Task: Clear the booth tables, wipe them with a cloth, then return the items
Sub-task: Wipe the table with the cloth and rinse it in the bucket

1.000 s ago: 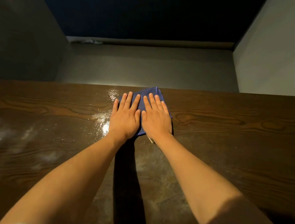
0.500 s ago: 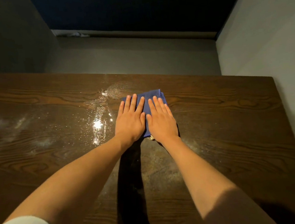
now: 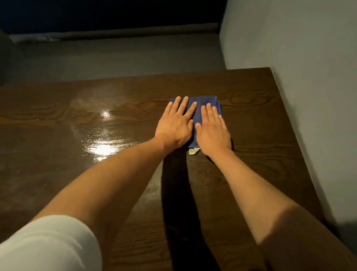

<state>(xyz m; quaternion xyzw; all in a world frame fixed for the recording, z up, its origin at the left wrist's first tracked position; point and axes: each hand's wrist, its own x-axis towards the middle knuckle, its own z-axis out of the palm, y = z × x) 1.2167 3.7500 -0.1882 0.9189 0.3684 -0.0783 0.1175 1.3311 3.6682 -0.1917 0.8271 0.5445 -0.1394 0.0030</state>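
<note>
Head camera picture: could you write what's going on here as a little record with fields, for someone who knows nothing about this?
Setting: dark wooden table in a booth, grey wall along its right edge
Activity: wiping the table
Tool: folded blue cloth lying flat on the table, a pale tag at its near edge
Left hand: flat on the cloth, fingers straight and spread
Right hand: flat on the cloth beside the left, fingers straight
Wet patch: shiny streaks left of the cloth
Clothing: white sleeve on the left arm
Other items on the table: none in view
</note>
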